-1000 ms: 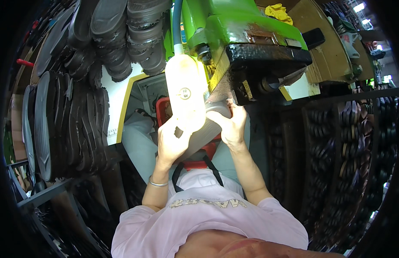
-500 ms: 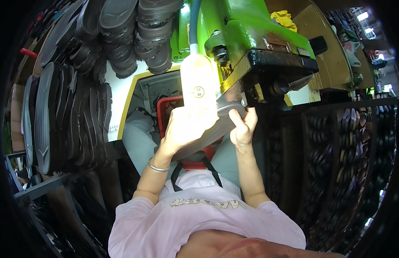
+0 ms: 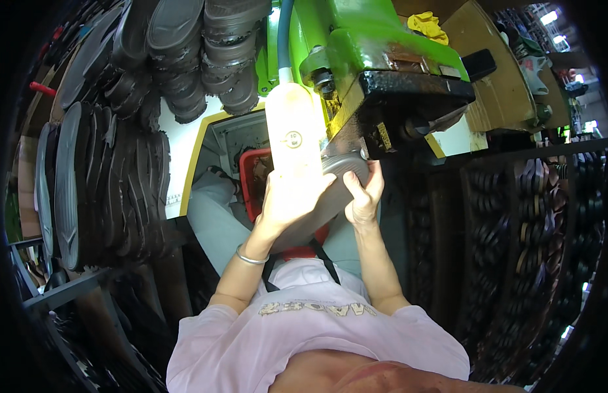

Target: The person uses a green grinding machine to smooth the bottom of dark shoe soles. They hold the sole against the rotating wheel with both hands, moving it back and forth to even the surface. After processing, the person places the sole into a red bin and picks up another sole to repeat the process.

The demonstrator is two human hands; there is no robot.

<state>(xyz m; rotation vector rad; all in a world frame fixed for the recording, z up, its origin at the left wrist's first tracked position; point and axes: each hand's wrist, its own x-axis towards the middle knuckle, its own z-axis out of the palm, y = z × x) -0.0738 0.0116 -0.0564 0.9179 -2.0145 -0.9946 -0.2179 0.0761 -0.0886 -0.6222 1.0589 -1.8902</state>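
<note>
Between my hands is a dark grey shoe sole (image 3: pixel 330 196), its far end against the metal working head under the green machine (image 3: pixel 402 65). My left hand (image 3: pixel 294 200) grips its left side, partly washed out by the glare of a lamp (image 3: pixel 294 124). On the right side, my right hand (image 3: pixel 365 196) holds the sole's edge with the thumb on top and fingers behind. The exact contact between sole and machine is hidden under the black housing (image 3: pixel 415 98).
Stacked soles with ragged edges (image 3: pixel 235 59) lie at the back left, and a row of upright soles (image 3: pixel 107 190) stands nearer. A red bin (image 3: pixel 247 190) sits below the table opening. Racks of footwear parts (image 3: pixel 539 229) stand to the right, beside a cardboard box (image 3: pixel 507 78).
The sole has turned and shifted against the machine, its ridged face showing more. My left hand has slid slightly right and down along it; my right hand still grips the edge.
</note>
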